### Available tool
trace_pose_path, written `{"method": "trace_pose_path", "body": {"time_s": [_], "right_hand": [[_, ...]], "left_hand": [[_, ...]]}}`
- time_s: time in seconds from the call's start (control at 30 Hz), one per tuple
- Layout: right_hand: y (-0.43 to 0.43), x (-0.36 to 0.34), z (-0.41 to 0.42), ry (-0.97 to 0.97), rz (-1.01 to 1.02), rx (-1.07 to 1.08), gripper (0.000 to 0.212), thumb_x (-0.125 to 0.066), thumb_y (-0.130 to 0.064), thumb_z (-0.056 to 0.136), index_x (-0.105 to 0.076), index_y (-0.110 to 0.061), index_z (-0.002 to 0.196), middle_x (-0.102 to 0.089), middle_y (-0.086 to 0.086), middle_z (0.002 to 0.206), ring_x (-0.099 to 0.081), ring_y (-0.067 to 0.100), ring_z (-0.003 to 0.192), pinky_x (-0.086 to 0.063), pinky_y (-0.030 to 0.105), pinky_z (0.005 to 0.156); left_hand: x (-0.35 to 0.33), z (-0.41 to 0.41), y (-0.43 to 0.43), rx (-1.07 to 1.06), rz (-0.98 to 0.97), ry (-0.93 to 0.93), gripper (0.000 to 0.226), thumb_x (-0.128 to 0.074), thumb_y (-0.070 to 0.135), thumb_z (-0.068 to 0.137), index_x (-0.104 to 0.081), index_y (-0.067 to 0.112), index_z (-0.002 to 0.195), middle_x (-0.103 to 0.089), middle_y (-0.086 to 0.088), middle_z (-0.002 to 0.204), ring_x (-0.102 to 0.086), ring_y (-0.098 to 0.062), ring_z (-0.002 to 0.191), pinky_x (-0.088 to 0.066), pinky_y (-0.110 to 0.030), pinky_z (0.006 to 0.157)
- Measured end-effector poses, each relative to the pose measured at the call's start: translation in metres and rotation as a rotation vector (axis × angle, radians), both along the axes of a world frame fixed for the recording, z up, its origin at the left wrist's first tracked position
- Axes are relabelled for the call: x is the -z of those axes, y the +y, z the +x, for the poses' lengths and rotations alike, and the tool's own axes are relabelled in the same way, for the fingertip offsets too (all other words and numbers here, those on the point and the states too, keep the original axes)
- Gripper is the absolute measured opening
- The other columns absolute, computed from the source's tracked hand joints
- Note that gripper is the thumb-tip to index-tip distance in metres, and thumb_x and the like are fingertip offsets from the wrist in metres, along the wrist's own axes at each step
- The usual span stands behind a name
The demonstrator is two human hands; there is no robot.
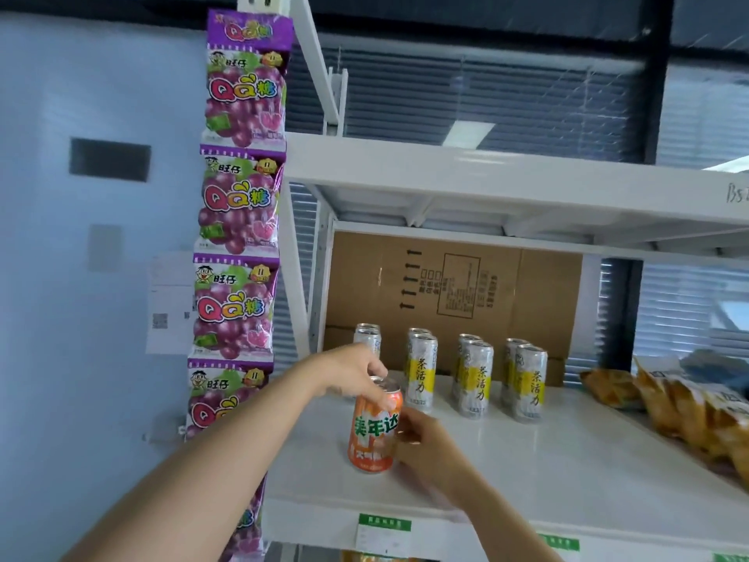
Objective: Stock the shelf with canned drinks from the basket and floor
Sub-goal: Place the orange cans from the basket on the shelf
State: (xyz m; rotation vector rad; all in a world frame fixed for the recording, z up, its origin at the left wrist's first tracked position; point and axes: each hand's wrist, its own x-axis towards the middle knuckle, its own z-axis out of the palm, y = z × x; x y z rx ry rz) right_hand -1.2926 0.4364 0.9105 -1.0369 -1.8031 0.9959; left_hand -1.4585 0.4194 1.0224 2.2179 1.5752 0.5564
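An orange soda can (372,436) with green lettering stands upright on the white shelf (567,472), near its front left. My left hand (350,373) grips the can's top rim from above. My right hand (427,444) touches the can's right side with its fingers. Behind the can stand several tall silver-and-yellow tea cans (474,379) in rows two deep. One more silver can (367,338) is partly hidden behind my left hand. The basket and floor are out of view.
A brown cardboard box (454,285) backs the shelf. Orange snack bags (689,411) lie at the right. A strip of purple candy bags (239,221) hangs on the left upright. Another shelf board (486,176) is overhead. Green price tags (384,535) line the front edge.
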Motion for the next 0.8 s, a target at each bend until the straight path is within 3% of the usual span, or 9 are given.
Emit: {"method": "trace_pose_path", "body": {"time_s": [0.13, 0.23, 0.3, 0.4, 0.5, 0.63, 0.73, 0.8], "right_hand": [[0.01, -0.001, -0.008, -0.046, 0.036, -0.038, 0.041, -0.077, -0.013, 0.08, -0.062, -0.029, 0.114, -0.072, -0.014, 0.103, -0.067, 0.0, 0.094, -0.054, 0.022, 0.086], [0.017, -0.002, -0.014, -0.094, 0.024, -0.029, 0.044, -0.082, -0.018, 0.075, -0.062, -0.026, 0.114, -0.072, -0.009, 0.106, -0.067, 0.008, 0.099, -0.055, 0.033, 0.093], [0.024, -0.007, -0.018, -0.174, 0.045, -0.026, 0.039, -0.082, -0.021, 0.074, -0.062, -0.027, 0.107, -0.071, -0.008, 0.104, -0.066, 0.011, 0.096, -0.055, 0.032, 0.089], [0.036, -0.012, -0.026, -0.296, 0.106, -0.011, 0.041, -0.08, -0.026, 0.077, -0.062, -0.021, 0.113, -0.07, -0.009, 0.104, -0.065, 0.01, 0.095, -0.053, 0.024, 0.082], [0.049, -0.009, -0.034, -0.303, 0.119, 0.047, 0.043, -0.079, -0.03, 0.077, -0.062, -0.021, 0.116, -0.07, -0.008, 0.108, -0.065, 0.013, 0.098, -0.053, 0.033, 0.09], [0.07, -0.007, -0.042, -0.309, 0.108, 0.128, 0.042, -0.076, -0.029, 0.081, -0.06, -0.022, 0.119, -0.069, -0.005, 0.113, -0.064, 0.016, 0.103, -0.052, 0.033, 0.089], [0.09, -0.007, -0.046, -0.316, 0.08, 0.178, 0.043, -0.074, -0.029, 0.082, -0.061, -0.019, 0.121, -0.069, -0.001, 0.115, -0.063, 0.018, 0.104, -0.052, 0.032, 0.086], [0.102, -0.006, -0.048, -0.326, 0.073, 0.208, 0.044, -0.074, -0.032, 0.082, -0.061, -0.017, 0.121, -0.069, 0.0, 0.113, -0.064, 0.02, 0.102, -0.054, 0.036, 0.087]], "left_hand": [[-0.001, -0.011, 0.003, -0.049, 0.012, 0.068, 0.052, -0.083, 0.031, 0.074, -0.068, 0.008, 0.118, -0.07, -0.006, 0.116, -0.066, -0.02, 0.105, -0.053, -0.038, 0.095], [-0.011, -0.015, 0.004, -0.069, 0.03, 0.241, 0.045, -0.079, 0.026, 0.078, -0.069, 0.011, 0.12, -0.071, -0.001, 0.116, -0.064, -0.014, 0.097, -0.05, -0.027, 0.083], [-0.017, -0.013, 0.007, -0.111, 0.063, 0.334, 0.04, -0.077, 0.023, 0.08, -0.07, 0.01, 0.117, -0.071, -0.002, 0.113, -0.063, -0.015, 0.095, -0.047, -0.024, 0.079], [-0.019, -0.006, 0.017, -0.175, 0.1, 0.423, 0.039, -0.075, 0.022, 0.082, -0.07, 0.008, 0.118, -0.071, -0.006, 0.113, -0.065, -0.02, 0.101, -0.051, -0.03, 0.088], [-0.017, 0.001, 0.031, -0.232, 0.109, 0.493, 0.041, -0.073, 0.023, 0.085, -0.067, 0.005, 0.121, -0.069, -0.009, 0.117, -0.064, -0.024, 0.106, -0.05, -0.034, 0.096], [-0.013, 0.005, 0.059, -0.329, 0.102, 0.443, 0.038, -0.068, 0.02, 0.089, -0.065, 0.0, 0.121, -0.068, -0.009, 0.113, -0.064, -0.025, 0.108, -0.049, -0.034, 0.097], [-0.009, 0.002, 0.078, -0.31, 0.273, 0.57, 0.038, -0.038, 0.018, 0.101, -0.056, -0.004, 0.126, -0.06, -0.017, 0.123, -0.056, -0.034, 0.119, -0.046, -0.038, 0.095], [-0.007, 0.001, 0.084, -0.294, 0.287, 0.574, 0.035, -0.047, 0.015, 0.099, -0.057, -0.006, 0.125, -0.061, -0.017, 0.122, -0.059, -0.033, 0.114, -0.047, -0.038, 0.094]]}}
